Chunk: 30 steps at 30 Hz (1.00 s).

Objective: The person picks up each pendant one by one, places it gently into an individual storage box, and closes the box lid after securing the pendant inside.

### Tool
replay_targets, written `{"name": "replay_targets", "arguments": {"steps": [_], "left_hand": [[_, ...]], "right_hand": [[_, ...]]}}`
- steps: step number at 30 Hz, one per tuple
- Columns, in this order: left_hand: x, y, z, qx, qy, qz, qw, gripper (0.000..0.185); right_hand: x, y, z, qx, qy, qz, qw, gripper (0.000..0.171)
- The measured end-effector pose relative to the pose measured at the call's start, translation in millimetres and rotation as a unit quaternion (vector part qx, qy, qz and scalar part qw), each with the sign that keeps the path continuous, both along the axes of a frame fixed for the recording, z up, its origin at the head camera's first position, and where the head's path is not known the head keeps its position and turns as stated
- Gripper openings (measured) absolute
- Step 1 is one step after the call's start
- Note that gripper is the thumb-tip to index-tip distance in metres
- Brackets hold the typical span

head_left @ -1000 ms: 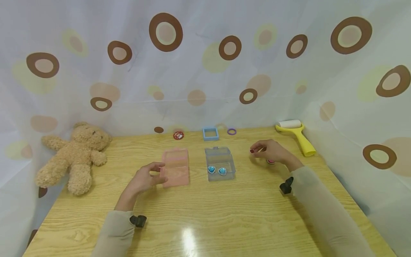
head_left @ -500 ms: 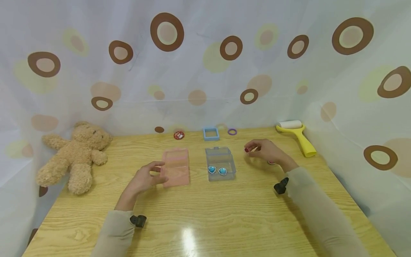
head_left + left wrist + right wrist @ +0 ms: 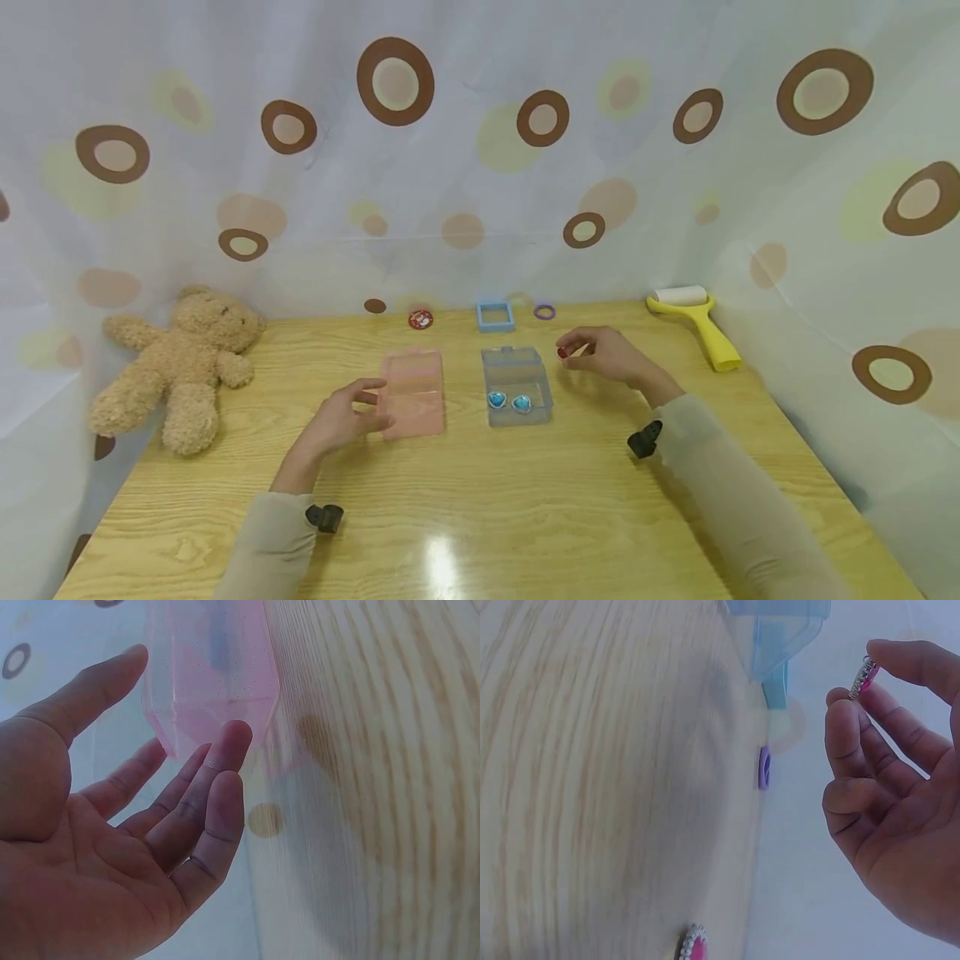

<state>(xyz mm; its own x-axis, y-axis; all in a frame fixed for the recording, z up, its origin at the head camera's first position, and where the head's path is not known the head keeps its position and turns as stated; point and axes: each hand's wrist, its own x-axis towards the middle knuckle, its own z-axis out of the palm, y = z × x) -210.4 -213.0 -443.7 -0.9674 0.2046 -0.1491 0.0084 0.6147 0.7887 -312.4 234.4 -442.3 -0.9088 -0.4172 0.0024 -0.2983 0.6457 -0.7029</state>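
Head view: your right hand [image 3: 611, 357] pinches a pink gem [image 3: 562, 352] just right of the clear box [image 3: 516, 385] | your left hand [image 3: 341, 419], fingers spread, touches the pink box [image 3: 411, 392] | second pink gem [image 3: 693, 946] on table [image 3: 480, 500].

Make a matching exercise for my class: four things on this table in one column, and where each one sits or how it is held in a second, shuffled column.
Things
1. pink gem
2. blue heart gems
3. teddy bear
4. lint roller

Places
a. lying at the table's left edge
b. inside the clear box
c. pinched in the right hand
d. at the far right corner

Pairs: 1-c, 2-b, 3-a, 4-d
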Motion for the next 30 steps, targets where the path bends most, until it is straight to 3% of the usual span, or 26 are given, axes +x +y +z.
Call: {"name": "replay_targets", "arguments": {"steps": [13, 19, 30], "left_hand": [[0.0, 2.8, 1.2, -0.01, -0.008, 0.007, 0.9999, 0.067], [0.5, 3.8, 3.7, -0.031, -0.01, 0.012, 0.9994, 0.066], [1.6, 5.1, 3.4, -0.027, -0.012, 0.018, 0.9994, 0.066]], "right_hand": [[6.3, -22.8, 12.3, 0.016, 0.01, 0.025, 1.0, 0.037], [6.7, -26.9, 12.1, 0.022, 0.019, 0.028, 0.999, 0.036], [8.1, -43.5, 13.7, 0.019, 0.033, 0.042, 0.998, 0.035]]}}
